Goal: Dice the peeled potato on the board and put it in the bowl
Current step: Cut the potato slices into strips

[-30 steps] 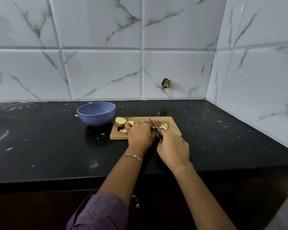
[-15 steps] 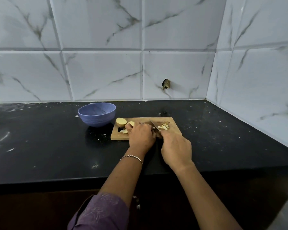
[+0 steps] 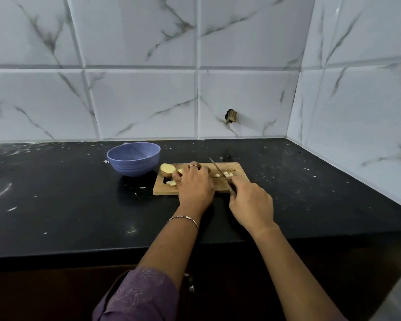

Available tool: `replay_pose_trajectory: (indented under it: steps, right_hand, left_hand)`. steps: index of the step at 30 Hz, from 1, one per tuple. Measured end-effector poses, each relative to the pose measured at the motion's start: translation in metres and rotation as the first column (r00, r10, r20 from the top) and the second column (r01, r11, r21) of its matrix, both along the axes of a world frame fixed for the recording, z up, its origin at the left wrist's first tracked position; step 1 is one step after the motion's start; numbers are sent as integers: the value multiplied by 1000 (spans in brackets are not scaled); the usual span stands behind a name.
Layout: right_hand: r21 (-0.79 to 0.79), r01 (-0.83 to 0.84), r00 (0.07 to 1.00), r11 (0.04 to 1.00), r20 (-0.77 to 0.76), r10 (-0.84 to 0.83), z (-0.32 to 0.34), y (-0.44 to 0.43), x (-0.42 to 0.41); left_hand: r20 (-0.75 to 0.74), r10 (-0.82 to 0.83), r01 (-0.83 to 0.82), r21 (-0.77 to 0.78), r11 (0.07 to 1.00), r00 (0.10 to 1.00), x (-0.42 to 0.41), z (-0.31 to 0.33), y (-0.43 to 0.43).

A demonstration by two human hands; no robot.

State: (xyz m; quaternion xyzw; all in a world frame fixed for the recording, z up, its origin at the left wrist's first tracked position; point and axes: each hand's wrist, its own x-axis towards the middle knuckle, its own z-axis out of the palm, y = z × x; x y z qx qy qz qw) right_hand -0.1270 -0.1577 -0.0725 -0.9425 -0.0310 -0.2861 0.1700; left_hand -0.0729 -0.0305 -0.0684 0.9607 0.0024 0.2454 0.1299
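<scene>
Black countertop (image 3: pixel 56 205), marble tiles (image 3: pixel 139 103) behind. Left of board (image 3: pixel 162 191): blue bowl (image 3: pixel 133 158). On board's left end: potato (image 3: pixel 167 169), judged firm, wet, slippery; best pinned flat-side down. Left hand (image 3: pixel 195 184) curled over it; right hand (image 3: pixel 250 205) clamped on knife (image 3: pixel 218 168), over board's right half.

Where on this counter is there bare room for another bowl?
Bare counter lies left of the blue bowl and right of the cutting board toward the corner wall. Crowded: the board, under left hand, right hand, knife and potato.

We see: bowl (image 3: pixel 133 159) lavender-blue | board (image 3: pixel 196 191) tan wood | counter (image 3: pixel 56 200) black, white-flecked | tiles (image 3: pixel 144 103) white, grey-veined | sleeve (image 3: pixel 137 297) purple, leaf-patterned
</scene>
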Motion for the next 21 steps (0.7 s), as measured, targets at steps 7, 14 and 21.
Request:
replay_pose_trajectory:
  steps: [7,14,21]
  right_hand:
    - [-50,-55,998,997,5,55,-3,1,0]
    - [-63,-81,997,995,-7,80,-1,2,-5]
    - [-65,54,998,996,-30,-56,-1,4,-1]
  left_hand:
    - [19,188,-184,-118,976,982,-1,0,3]
    - [-16,113,-114,-32,993,993,-1,1,3]
    - [-69,43,-41,35,999,997,-1,1,1]
